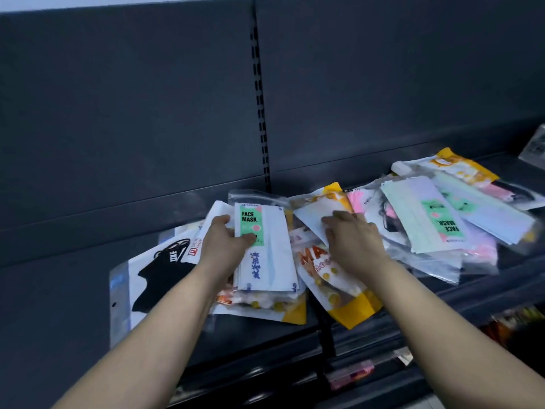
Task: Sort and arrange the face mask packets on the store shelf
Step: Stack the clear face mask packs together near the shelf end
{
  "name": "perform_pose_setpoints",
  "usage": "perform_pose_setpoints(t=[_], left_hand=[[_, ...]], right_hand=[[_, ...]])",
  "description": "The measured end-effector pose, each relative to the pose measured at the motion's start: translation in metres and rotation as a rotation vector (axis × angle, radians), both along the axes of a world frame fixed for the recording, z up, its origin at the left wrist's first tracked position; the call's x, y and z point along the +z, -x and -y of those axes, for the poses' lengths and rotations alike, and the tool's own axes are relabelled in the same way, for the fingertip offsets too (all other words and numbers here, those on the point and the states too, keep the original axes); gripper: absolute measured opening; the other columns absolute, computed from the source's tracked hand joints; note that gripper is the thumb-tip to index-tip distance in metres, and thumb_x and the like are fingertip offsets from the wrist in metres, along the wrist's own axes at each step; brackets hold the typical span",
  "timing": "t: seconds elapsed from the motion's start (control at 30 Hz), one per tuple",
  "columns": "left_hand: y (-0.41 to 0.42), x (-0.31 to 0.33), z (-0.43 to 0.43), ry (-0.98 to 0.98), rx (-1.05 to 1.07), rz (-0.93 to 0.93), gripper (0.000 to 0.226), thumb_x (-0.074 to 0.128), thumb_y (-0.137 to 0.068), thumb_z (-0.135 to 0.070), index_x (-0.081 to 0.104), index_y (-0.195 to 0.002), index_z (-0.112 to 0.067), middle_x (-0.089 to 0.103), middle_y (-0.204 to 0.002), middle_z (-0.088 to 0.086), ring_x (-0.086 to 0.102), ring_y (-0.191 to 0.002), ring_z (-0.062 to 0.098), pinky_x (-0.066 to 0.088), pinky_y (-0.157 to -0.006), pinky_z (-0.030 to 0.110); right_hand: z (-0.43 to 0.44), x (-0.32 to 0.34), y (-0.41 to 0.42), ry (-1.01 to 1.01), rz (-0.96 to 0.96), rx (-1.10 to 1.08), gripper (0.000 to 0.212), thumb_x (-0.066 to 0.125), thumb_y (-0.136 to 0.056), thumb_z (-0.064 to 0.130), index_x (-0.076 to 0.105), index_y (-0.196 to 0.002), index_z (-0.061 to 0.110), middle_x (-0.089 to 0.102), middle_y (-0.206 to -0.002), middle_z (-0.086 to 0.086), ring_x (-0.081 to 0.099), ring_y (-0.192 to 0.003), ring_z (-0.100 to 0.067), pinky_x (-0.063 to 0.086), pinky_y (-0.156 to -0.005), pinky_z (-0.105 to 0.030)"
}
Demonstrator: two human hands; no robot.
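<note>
A loose heap of face mask packets lies on the dark store shelf (73,293). My left hand (227,243) grips the left edge of a clear packet with a green FACE MASK label (265,249), on top of a small stack. My right hand (351,234) rests on a white packet (312,215) above a yellow-edged orange packet (330,287). A white packet printed with a black mask (159,276) lies at the left. Pale green and lilac packets (427,216) pile up at the right.
The shelf's dark back panel (132,113) rises behind the heap, with a slotted upright (261,113) in the middle. A lower shelf (351,376) with small goods shows under the front edge. Another item (535,149) sits at the far right.
</note>
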State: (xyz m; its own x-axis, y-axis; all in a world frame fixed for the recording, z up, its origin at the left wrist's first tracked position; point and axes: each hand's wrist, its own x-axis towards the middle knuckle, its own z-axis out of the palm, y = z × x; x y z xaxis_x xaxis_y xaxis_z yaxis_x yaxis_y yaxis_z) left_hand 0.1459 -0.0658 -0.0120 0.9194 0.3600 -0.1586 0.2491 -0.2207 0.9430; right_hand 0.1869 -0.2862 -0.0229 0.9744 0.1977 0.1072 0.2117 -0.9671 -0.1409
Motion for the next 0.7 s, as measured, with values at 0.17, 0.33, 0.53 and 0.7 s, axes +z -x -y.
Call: perform_pose_setpoints(t=[0.17,0.33,0.53,0.7], left_hand=[[-0.007,0.003,0.004,-0.034,0.038,-0.006,0.071,0.070,-0.086,-0.011,0.031,-0.145,-0.011,0.063,-0.110,0.008,0.067,-0.097,0.030,0.054,-0.089,0.050],[-0.009,0.004,0.007,-0.093,0.081,0.010,0.070,0.072,-0.085,-0.011,0.034,-0.143,-0.009,0.064,-0.098,0.004,0.067,-0.093,0.029,0.054,-0.088,0.049],[-0.005,0.013,-0.017,-0.211,0.218,0.046,0.054,0.075,-0.079,-0.014,0.048,-0.126,-0.012,0.070,-0.103,0.004,0.069,-0.088,0.026,0.057,-0.083,0.045],[0.009,0.016,-0.033,-0.290,0.292,0.067,0.051,0.073,-0.080,-0.014,0.048,-0.125,-0.016,0.066,-0.106,0.001,0.066,-0.096,0.027,0.054,-0.087,0.043]], right_hand=[[0.030,0.009,-0.016,-0.057,-0.235,-0.183,0.071,0.043,-0.085,0.059,0.032,-0.142,0.018,0.044,-0.141,-0.010,0.040,-0.128,-0.036,0.038,-0.103,-0.048],[0.035,0.011,-0.017,-0.210,-0.255,-0.165,0.075,0.054,-0.081,0.062,0.038,-0.138,0.016,0.052,-0.129,-0.014,0.050,-0.117,-0.034,0.044,-0.089,-0.040],[0.026,0.014,-0.004,0.010,0.056,0.002,0.035,0.049,-0.093,0.024,0.055,-0.127,0.027,0.057,-0.123,-0.006,0.054,-0.111,-0.028,0.047,-0.081,-0.037],[0.000,0.012,0.004,-0.015,-0.197,0.387,0.057,0.054,-0.090,0.018,0.039,-0.141,0.039,0.033,-0.152,0.006,0.032,-0.136,-0.020,0.038,-0.103,-0.036]])
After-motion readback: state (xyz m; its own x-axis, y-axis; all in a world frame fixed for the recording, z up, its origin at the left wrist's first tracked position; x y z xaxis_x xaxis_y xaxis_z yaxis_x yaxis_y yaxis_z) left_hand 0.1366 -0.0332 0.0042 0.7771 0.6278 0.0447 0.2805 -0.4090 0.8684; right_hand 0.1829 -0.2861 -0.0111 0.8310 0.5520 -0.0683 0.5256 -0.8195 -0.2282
